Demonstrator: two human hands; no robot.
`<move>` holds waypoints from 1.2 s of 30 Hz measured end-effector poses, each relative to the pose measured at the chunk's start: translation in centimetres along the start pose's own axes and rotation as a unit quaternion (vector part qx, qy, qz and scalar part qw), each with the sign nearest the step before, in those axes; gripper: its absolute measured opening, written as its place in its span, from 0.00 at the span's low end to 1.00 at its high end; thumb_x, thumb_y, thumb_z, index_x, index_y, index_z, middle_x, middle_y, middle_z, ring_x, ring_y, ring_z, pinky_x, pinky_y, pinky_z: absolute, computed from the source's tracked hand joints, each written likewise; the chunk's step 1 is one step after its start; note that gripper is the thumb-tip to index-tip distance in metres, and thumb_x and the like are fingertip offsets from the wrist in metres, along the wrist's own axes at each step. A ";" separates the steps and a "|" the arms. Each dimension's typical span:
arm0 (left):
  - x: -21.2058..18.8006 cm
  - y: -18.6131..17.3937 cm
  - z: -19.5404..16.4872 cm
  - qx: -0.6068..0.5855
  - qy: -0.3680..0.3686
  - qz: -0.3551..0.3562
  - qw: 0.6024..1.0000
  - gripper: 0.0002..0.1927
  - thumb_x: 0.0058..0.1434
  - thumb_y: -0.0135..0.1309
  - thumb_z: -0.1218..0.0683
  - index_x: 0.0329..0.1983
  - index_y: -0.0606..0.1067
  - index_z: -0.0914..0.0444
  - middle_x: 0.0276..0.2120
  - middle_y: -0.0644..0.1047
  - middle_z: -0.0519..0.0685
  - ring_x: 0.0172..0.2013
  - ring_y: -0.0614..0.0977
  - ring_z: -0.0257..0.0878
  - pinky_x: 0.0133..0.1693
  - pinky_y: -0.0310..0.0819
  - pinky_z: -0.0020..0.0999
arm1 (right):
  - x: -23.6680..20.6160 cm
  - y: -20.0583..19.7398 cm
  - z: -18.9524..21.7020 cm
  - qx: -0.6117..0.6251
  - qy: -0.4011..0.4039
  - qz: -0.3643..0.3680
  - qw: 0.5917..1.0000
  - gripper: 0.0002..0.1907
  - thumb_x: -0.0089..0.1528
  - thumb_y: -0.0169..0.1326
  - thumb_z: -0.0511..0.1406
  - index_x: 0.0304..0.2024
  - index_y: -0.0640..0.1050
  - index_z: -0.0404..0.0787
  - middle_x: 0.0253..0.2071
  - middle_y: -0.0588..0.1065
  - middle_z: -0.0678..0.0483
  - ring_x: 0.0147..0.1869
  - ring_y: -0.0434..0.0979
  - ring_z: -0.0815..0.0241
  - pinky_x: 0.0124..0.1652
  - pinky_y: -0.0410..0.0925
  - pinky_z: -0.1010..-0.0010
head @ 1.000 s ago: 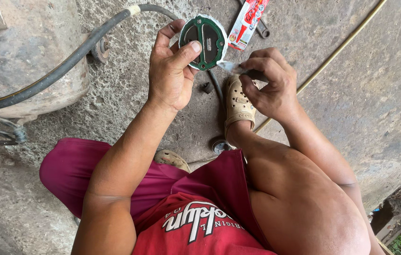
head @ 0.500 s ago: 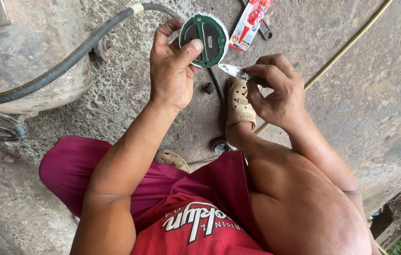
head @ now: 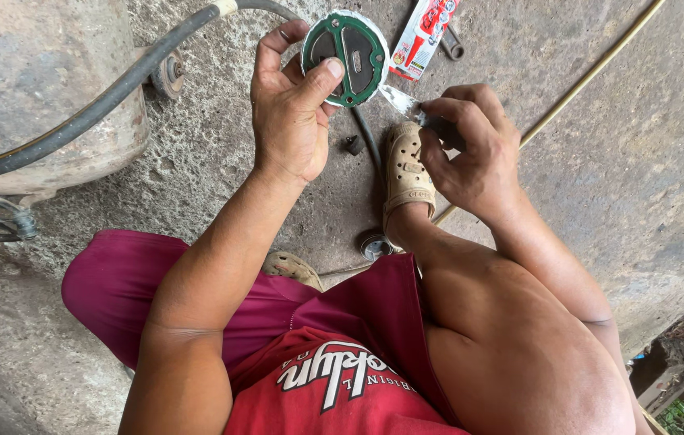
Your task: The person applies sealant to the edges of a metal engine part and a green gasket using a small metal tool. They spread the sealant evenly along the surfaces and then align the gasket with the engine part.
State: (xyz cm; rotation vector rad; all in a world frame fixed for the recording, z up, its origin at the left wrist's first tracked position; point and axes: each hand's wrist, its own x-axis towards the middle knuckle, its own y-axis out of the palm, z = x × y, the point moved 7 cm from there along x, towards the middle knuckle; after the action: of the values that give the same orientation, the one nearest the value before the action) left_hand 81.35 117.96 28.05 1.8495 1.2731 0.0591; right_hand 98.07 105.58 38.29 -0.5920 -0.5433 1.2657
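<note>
— Nearest the camera?
— Red shirt and magenta shorts, knees bent, squatting on a rough concrete floor.

— And the feet?
— Tan clog on one foot, flat on the floor; toe of a second clog peeking out beside the left forearm. Small round metal cap lying just beside the heel.

— Left hand?
— Left hand raised, grip closed on a round green disc, thumb pressed across its face, fingers curled behind its edge. Disc held up above the floor, tilted toward the camera, with a pale rim around it.

— Right hand?
— Right hand pinched tight around a small tool with a dark handle; its thin metal blade pointing at the disc's lower right edge, touching or nearly so, hard to tell which.

— Farther out?
— Red and white tube pack on the floor beyond the disc, a wrench partly under it. Black hose running across a dusty metal tank on the left. Thin yellow hose slanting across the floor on the right. Small dark bolt on the floor below the disc.
</note>
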 end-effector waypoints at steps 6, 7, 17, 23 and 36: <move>0.0 -0.3 -0.1 0.012 -0.004 -0.008 1.000 0.26 0.66 0.60 0.65 0.63 0.63 0.61 0.50 0.76 0.54 0.49 0.83 0.39 0.49 0.86 0.36 | 0.2 0.8 0.5 0.013 -0.012 0.018 1.000 0.16 0.61 0.62 0.23 0.51 0.78 0.35 0.51 0.74 0.47 0.46 0.83 0.58 0.44 0.79 0.70; 0.0 -0.3 -0.1 0.010 -0.003 -0.008 1.000 0.26 0.66 0.59 0.65 0.63 0.63 0.61 0.50 0.76 0.54 0.49 0.82 0.39 0.48 0.85 0.35 | 0.2 0.9 0.4 0.011 -0.004 0.016 1.000 0.15 0.61 0.63 0.23 0.50 0.78 0.35 0.51 0.74 0.46 0.45 0.83 0.58 0.44 0.79 0.71; 0.6 -0.7 -0.3 -0.050 -0.054 0.032 0.997 0.26 0.65 0.59 0.67 0.63 0.64 0.62 0.50 0.77 0.54 0.50 0.83 0.41 0.52 0.85 0.38 | 0.7 -0.8 -0.7 0.046 -0.021 -0.027 0.998 0.07 0.67 0.55 0.21 0.47 0.78 0.32 0.48 0.77 0.47 0.46 0.83 0.57 0.45 0.77 0.72; -0.2 -0.1 0.2 -0.070 -0.104 0.082 0.989 0.27 0.65 0.59 0.67 0.64 0.64 0.61 0.50 0.78 0.54 0.50 0.83 0.41 0.55 0.84 0.38 | 1.6 0.3 -2.6 0.163 0.029 0.013 0.986 0.08 0.70 0.49 0.21 0.48 0.78 0.32 0.42 0.79 0.50 0.40 0.84 0.62 0.41 0.77 0.76; -0.5 0.0 -0.2 -0.079 -0.121 0.084 0.986 0.28 0.65 0.58 0.67 0.66 0.63 0.61 0.50 0.79 0.55 0.51 0.84 0.43 0.54 0.85 0.39 | 0.8 2.6 -4.1 0.298 0.066 0.059 0.950 0.06 0.73 0.50 0.25 0.47 0.79 0.32 0.39 0.79 0.52 0.40 0.82 0.67 0.40 0.77 0.76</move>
State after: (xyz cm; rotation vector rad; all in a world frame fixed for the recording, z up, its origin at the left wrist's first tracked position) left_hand 81.00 117.66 28.33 1.7635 0.9179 0.0250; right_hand 99.19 106.38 33.57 -0.1957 0.0026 1.4078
